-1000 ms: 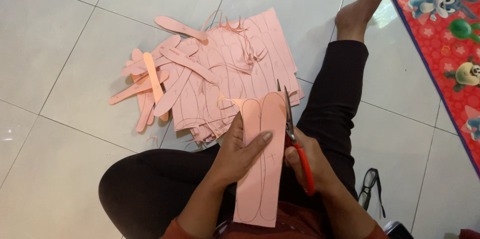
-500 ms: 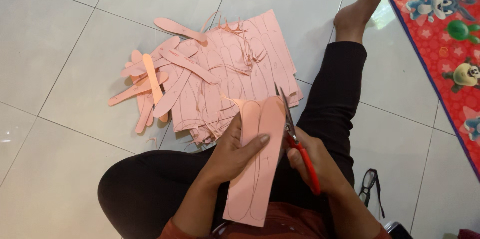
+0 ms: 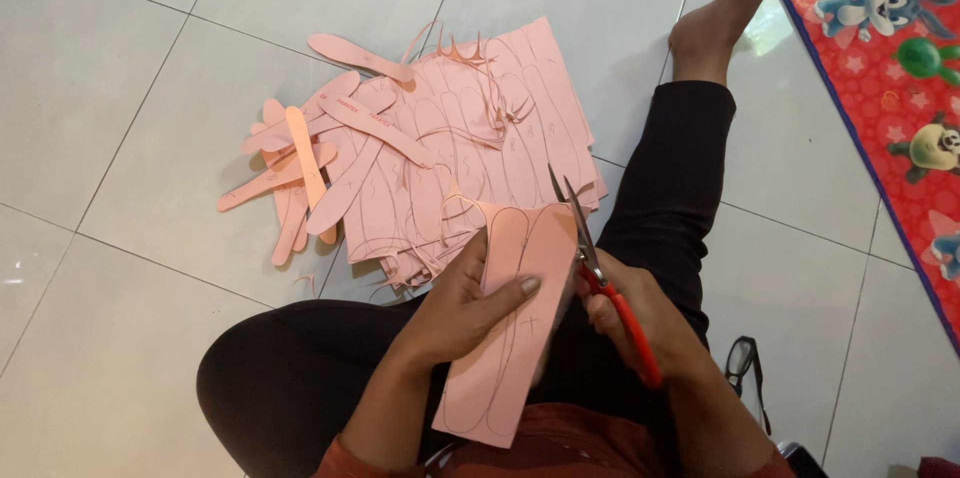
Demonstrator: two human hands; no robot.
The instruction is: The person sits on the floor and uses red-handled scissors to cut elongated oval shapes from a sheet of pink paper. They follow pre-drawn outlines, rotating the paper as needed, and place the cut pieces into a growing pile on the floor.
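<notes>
Pink paper stack (image 3: 500, 128) lies on the floor tiles (image 3: 130, 68) ahead of you. Your left hand (image 3: 465, 313) grips one pink sheet (image 3: 510, 328), long axis running away from you. Your right hand (image 3: 640, 323) grips one pair of red-handled scissors (image 3: 590, 258), blades pointing away along the sheet's right edge.

Scissors (image 3: 590, 263) further up pink sheet (image 3: 510, 328).

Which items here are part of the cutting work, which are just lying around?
In use: pink sheet in left hand; red-handled scissors in right hand; stack of marked pink sheets; cut pink strips.
Lying about: eyeglasses; cartoon-print mat.
</notes>
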